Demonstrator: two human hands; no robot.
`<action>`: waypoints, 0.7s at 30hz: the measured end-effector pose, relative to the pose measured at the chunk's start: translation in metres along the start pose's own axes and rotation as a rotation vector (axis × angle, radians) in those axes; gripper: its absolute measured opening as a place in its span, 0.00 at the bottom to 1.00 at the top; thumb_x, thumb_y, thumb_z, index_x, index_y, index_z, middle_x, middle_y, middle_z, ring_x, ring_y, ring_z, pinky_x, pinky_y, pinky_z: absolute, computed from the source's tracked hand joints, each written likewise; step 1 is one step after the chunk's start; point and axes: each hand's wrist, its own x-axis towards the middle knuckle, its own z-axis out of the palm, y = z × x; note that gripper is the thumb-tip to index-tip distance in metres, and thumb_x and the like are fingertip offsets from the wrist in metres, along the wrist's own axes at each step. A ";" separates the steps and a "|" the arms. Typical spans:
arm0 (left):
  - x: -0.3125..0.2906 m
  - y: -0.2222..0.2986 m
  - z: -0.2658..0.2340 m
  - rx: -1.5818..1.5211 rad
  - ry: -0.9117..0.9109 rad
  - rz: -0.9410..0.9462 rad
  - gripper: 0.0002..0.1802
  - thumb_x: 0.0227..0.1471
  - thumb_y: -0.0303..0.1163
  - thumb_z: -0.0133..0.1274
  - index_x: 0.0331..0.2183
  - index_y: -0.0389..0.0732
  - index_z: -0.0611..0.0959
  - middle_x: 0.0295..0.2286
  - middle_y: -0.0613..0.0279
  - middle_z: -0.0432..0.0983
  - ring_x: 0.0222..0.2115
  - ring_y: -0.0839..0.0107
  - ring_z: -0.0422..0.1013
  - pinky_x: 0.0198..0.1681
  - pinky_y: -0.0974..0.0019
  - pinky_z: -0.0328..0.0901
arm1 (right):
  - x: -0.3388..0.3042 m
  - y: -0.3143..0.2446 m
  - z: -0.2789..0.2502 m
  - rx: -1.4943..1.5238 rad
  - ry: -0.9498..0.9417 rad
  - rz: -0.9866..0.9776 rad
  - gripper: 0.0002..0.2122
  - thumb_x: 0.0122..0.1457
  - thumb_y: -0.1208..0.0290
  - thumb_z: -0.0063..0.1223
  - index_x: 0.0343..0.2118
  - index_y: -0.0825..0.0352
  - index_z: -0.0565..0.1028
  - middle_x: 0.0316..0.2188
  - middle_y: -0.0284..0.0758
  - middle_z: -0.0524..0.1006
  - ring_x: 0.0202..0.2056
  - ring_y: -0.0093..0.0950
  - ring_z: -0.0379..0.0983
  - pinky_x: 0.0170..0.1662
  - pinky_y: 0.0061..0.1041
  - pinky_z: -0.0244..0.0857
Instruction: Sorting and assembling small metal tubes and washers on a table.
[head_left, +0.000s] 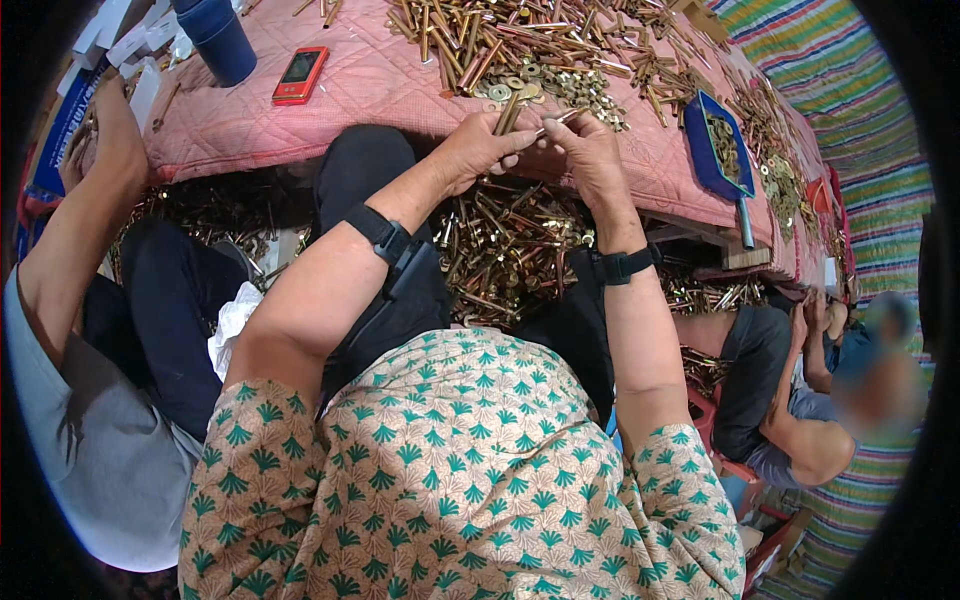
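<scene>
My left hand (472,152) is closed around a few long golden metal bolts (507,116), which stick up past its fingers at the table's near edge. My right hand (593,158) pinches a thin metal piece (562,118) that reaches across toward the left fingertips. The two hands almost meet, and their fingers hide part of what they hold. Just beyond them, a heap of flat round washers (535,82) and small nuts lies on the pink quilted cloth (370,95). Behind that spreads a pile of long bolts (470,38).
Below my hands, between my knees, lies a big heap of bolts (510,250). A blue handled scoop (697,165) holds small metal pieces at right. A red phone-like device (301,76) and a dark blue cup (222,45) stand left. People sit on both sides.
</scene>
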 end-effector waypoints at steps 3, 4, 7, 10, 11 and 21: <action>-0.001 -0.002 -0.006 0.028 0.069 -0.044 0.13 0.54 0.36 0.55 0.39 0.39 0.77 0.29 0.67 0.76 0.20 0.87 0.63 0.18 0.83 0.55 | 0.005 -0.007 -0.004 -0.002 0.014 0.017 0.09 0.58 0.70 0.56 0.37 0.71 0.75 0.27 0.32 0.76 0.25 0.19 0.72 0.28 0.16 0.67; -0.001 0.000 -0.007 -0.040 0.096 -0.031 0.12 0.54 0.34 0.55 0.39 0.38 0.77 0.29 0.66 0.76 0.20 0.87 0.63 0.18 0.83 0.55 | 0.007 -0.011 -0.008 0.011 0.058 0.034 0.10 0.58 0.69 0.56 0.37 0.71 0.74 0.27 0.32 0.76 0.25 0.18 0.72 0.27 0.15 0.67; 0.003 0.000 -0.015 -0.190 0.130 0.027 0.12 0.54 0.31 0.54 0.40 0.37 0.76 0.29 0.63 0.76 0.19 0.86 0.63 0.17 0.82 0.55 | 0.024 -0.010 -0.037 -0.237 0.177 -0.123 0.08 0.58 0.72 0.54 0.36 0.72 0.76 0.27 0.33 0.77 0.24 0.19 0.73 0.26 0.16 0.67; 0.005 -0.001 -0.016 -0.289 0.188 0.053 0.12 0.55 0.29 0.53 0.41 0.37 0.75 0.29 0.60 0.77 0.19 0.85 0.63 0.17 0.82 0.55 | 0.036 -0.003 -0.051 -0.549 0.270 -0.199 0.06 0.56 0.76 0.52 0.33 0.71 0.78 0.25 0.34 0.78 0.26 0.24 0.75 0.29 0.19 0.67; 0.006 0.000 -0.015 -0.298 0.192 0.051 0.13 0.54 0.29 0.54 0.42 0.37 0.75 0.30 0.60 0.77 0.19 0.85 0.63 0.17 0.82 0.55 | 0.039 0.001 -0.053 -0.714 0.251 -0.362 0.06 0.54 0.77 0.53 0.32 0.70 0.79 0.25 0.36 0.78 0.27 0.27 0.75 0.31 0.22 0.68; 0.005 0.001 -0.016 -0.278 0.190 0.043 0.14 0.54 0.30 0.54 0.42 0.36 0.75 0.28 0.61 0.76 0.19 0.84 0.62 0.18 0.80 0.56 | 0.048 0.010 -0.043 -1.252 0.343 -0.567 0.07 0.50 0.77 0.50 0.31 0.66 0.79 0.30 0.44 0.76 0.34 0.44 0.74 0.38 0.37 0.68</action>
